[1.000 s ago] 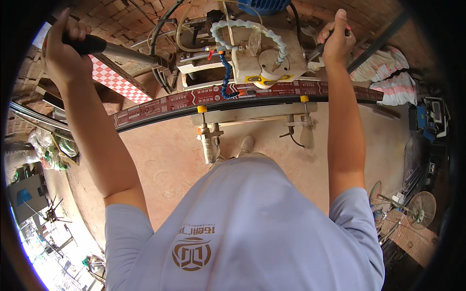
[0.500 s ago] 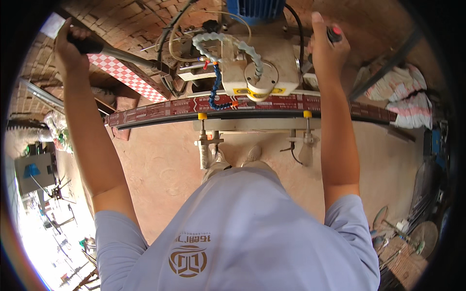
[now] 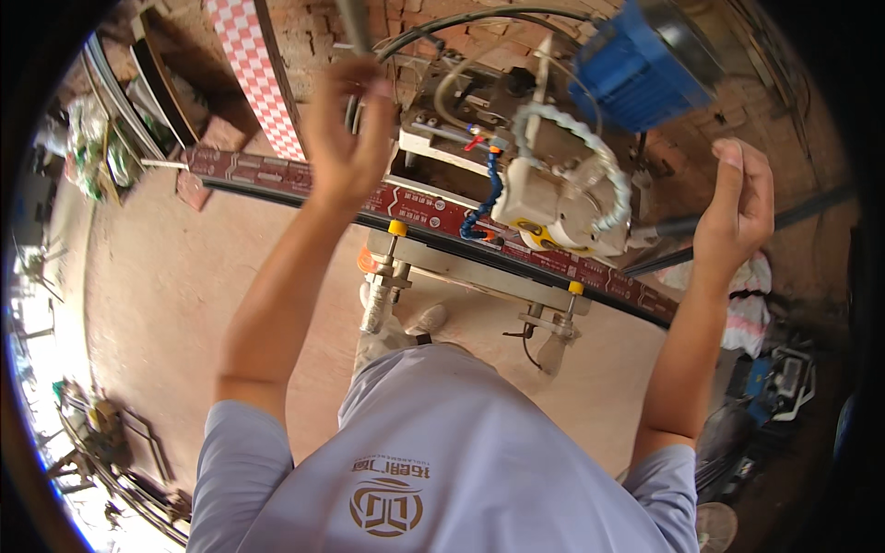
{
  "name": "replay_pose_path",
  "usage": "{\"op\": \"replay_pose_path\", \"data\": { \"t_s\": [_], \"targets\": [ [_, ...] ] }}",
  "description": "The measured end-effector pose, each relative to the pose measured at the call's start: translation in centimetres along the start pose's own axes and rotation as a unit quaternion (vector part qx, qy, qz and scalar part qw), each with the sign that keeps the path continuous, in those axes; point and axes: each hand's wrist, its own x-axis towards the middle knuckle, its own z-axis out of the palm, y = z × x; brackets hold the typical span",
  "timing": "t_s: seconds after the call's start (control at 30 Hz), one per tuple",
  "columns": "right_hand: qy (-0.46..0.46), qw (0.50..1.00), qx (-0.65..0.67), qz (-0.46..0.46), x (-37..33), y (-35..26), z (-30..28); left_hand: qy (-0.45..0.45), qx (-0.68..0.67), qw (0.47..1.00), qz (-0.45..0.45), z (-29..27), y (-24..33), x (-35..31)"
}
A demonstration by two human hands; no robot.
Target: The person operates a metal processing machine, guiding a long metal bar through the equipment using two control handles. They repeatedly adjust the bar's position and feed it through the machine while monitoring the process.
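My left grip (image 3: 348, 143) has come away from the black lever handle it held half a second ago; blurred near a grey metal bar (image 3: 354, 26), it looks released and empty, so that lever is out of my hold. My right grip (image 3: 737, 198) is at a round black handle (image 3: 673, 226); whether it's clenched there I cannot tell. The long dark-red, film-covered bar (image 3: 431, 212) lies under the white-and-yellow machine head (image 3: 558, 210), nearer my body than both grips.
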Motion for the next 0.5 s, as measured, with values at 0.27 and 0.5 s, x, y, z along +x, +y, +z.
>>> {"op": "replay_pose_path", "data": {
  "t_s": [0.27,0.5],
  "targets": [
    [-0.538,0.813,-0.217,0.053,7.2,3.4,14.4,-0.104,-0.01,0.937,-0.333,7.5,-12.0,-2.8],
    [-0.672,0.7,-0.224,0.092,6.7,9.4,20.8,-0.27,-0.152,0.813,-0.493,11.4,-16.4,-0.5]
  ]
}}
